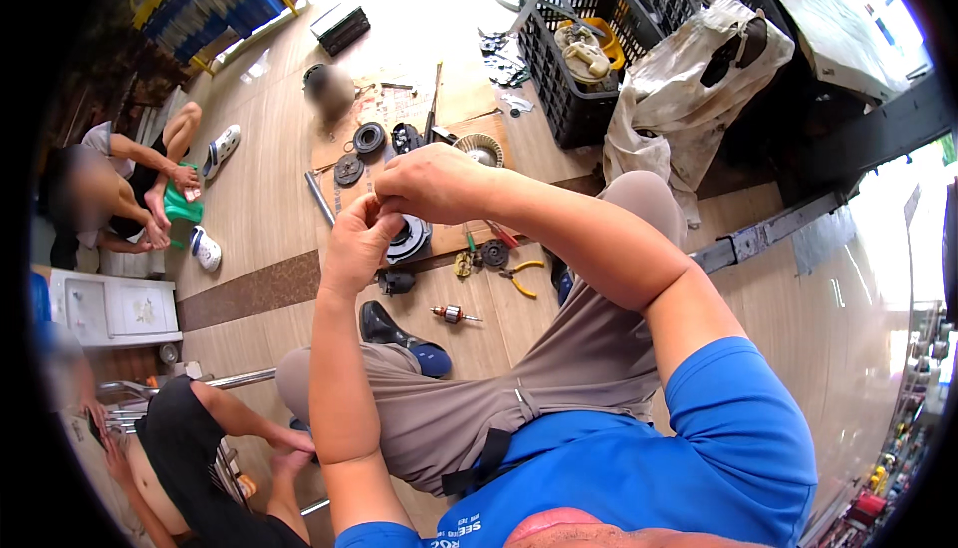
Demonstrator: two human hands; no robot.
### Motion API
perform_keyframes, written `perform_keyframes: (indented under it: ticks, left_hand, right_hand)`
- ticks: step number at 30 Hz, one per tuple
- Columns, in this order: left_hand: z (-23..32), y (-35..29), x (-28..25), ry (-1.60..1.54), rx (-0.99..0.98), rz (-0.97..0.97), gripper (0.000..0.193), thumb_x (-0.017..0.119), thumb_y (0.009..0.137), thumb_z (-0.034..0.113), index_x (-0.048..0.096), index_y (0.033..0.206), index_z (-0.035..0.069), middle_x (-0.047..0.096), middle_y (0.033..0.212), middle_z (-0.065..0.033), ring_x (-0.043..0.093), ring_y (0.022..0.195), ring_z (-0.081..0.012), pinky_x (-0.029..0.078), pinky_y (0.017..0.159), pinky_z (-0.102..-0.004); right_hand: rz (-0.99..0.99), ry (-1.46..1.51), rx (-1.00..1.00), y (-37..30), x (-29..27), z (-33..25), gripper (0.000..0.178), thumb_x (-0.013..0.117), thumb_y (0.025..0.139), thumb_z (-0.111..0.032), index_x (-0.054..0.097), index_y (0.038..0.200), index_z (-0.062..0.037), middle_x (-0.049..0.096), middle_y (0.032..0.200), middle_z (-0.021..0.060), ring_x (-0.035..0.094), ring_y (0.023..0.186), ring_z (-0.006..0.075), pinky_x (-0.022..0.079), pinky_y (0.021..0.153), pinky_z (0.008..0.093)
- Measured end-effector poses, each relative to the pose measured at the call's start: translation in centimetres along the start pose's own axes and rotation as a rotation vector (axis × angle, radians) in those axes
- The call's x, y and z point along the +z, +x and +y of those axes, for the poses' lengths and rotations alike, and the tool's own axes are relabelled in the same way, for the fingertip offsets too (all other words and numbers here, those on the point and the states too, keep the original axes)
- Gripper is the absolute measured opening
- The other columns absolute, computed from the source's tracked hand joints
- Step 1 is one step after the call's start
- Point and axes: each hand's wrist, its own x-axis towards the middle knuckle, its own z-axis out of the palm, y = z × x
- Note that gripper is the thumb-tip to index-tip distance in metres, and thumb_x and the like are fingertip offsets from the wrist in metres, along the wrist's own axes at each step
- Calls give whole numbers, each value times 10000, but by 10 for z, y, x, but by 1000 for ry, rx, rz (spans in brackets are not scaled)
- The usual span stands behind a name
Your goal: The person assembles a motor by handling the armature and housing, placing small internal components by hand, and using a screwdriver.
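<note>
My left hand point(354, 241) and my right hand point(431, 185) meet in front of me, fingertips pinched together. Whatever they pinch is too small or hidden to make out. Just beneath them a round, silver-and-black motor part point(407, 241) is partly covered by my hands. Beyond lie a black ring point(368, 138), a dark grey disc point(348, 171) and a pale finned fan wheel point(481, 150). Closer to me, a motor armature point(454, 314) with a copper-coloured section rests on the floor. Pliers with yellow handles point(524, 279) lie to its right, near a dark round part point(495, 253).
Cardboard point(469, 109) lies under many parts, with a metal tube point(319, 199) at its left. A black plastic crate point(569, 99) and a stained whitish cloth or bag point(689, 79) stand at far right. Two people sit at the left, near a white cabinet point(120, 308).
</note>
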Motion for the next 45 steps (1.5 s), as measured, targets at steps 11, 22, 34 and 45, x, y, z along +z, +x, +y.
perform_keyframes:
  ticks: [11, 22, 34, 45]
  left_hand:
    - [-14, 6, -6, -247, 42, 308, 284, 534, 1005, 294, 623, 899, 47, 638, 838, -13, 574, 648, -70, 452, 540, -197]
    - [-17, 8, 0, -719, 145, 324, 317, 387, 1048, 310, 523, 892, 69, 694, 929, -131, 679, 916, -303, 553, 855, -445]
    - [-28, 20, -21, 105, 158, 826, 355, 437, 1038, 330, 551, 838, 59, 456, 574, 2, 416, 519, -122, 350, 486, -269]
    - [-20, 11, -5, -30, -117, 136, 461, 454, 974, 535, 553, 847, 102, 443, 598, 60, 372, 438, -40, 293, 365, -216]
  right_hand:
    - [285, 231, 84, 5, 15, -1, 179, 634, 881, -197, 664, 922, -26, 669, 856, 174, 652, 836, 349, 521, 738, 407]
    - [302, 415, 151, -4, 75, -25, 124, 645, 865, -130, 659, 933, -28, 669, 884, 188, 653, 838, 369, 526, 724, 411]
    - [-284, 84, 114, 6, 39, -37, 230, 550, 890, -256, 661, 866, -56, 670, 817, 189, 649, 818, 382, 509, 746, 484]
    - [-102, 60, 93, 2, 3, -6, 191, 615, 877, -263, 657, 946, -89, 664, 849, 156, 646, 850, 350, 501, 744, 452]
